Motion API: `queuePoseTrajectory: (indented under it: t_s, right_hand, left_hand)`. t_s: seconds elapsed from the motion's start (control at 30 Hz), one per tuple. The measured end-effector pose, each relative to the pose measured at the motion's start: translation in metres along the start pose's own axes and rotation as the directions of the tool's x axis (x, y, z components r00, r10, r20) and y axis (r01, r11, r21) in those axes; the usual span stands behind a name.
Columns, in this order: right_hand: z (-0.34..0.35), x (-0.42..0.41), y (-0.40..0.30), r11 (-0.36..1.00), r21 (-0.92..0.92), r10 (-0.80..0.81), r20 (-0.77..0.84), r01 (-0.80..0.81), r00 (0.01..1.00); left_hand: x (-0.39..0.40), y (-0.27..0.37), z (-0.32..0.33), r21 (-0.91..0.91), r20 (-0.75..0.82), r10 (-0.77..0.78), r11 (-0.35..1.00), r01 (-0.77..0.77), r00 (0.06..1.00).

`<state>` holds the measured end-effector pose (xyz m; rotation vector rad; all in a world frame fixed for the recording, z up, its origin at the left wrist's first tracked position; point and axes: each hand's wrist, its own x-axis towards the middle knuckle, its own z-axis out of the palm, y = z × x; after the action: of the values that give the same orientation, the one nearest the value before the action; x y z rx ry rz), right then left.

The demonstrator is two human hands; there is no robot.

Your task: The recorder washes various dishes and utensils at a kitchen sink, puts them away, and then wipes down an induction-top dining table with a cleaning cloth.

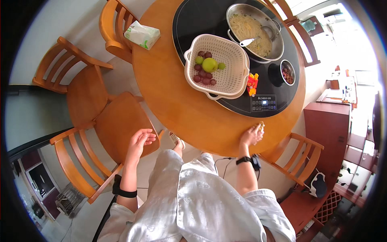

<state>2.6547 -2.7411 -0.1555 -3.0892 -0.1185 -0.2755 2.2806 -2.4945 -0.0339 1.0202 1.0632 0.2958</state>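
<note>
My right hand is over the near right part of the round wooden table. Its fingers are closed around a small yellowish-brown crumpled thing, mostly hidden, so I cannot tell what it is. My left hand hangs in the air above a wooden chair seat, left of the table. It holds nothing, and its fingers are loosely bent. Past my hands stands a white plastic colander in a basin, with purple grapes and a green round fruit inside.
A black induction cooktop carries a steel pot of noodles with a ladle. A small metal bowl and a red-and-yellow packet are nearby. A tissue pack lies at the left rim. Another chair stands at right.
</note>
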Motion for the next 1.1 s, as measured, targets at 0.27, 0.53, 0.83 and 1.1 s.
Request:
queuePoseTrajectory:
  t_s: [0.27, 0.53, 0.83, 1.1]
  right_hand:
    - [-0.02, -0.156, -0.243, 0.652, 0.233, -0.742, 0.005, 0.721, 0.67]
    - [-0.048, -0.174, -0.259, -0.143, 0.433, -0.967, -0.254, 0.89, -0.031]
    - [-0.012, -0.009, 0.036, 0.631, 0.595, -0.634, 0.025, 0.498, 0.773]
    - [-0.008, 0.023, 0.065, 0.967, 0.048, -0.256, 0.171, 0.252, 0.951]
  left_hand:
    - [-0.03, -0.004, -0.024, 0.002, -0.127, 0.003, 1.0, -0.003, 0.992]
    - [-0.089, -0.036, -0.065, 0.0, -0.377, 0.012, 1.0, -0.013, 0.926]
    - [-0.202, -0.074, -0.096, -0.006, -0.591, 0.124, 0.987, -0.159, 0.797]
    - [-0.368, -0.056, -0.161, 0.309, -0.813, 0.336, 0.941, -0.136, 0.475]
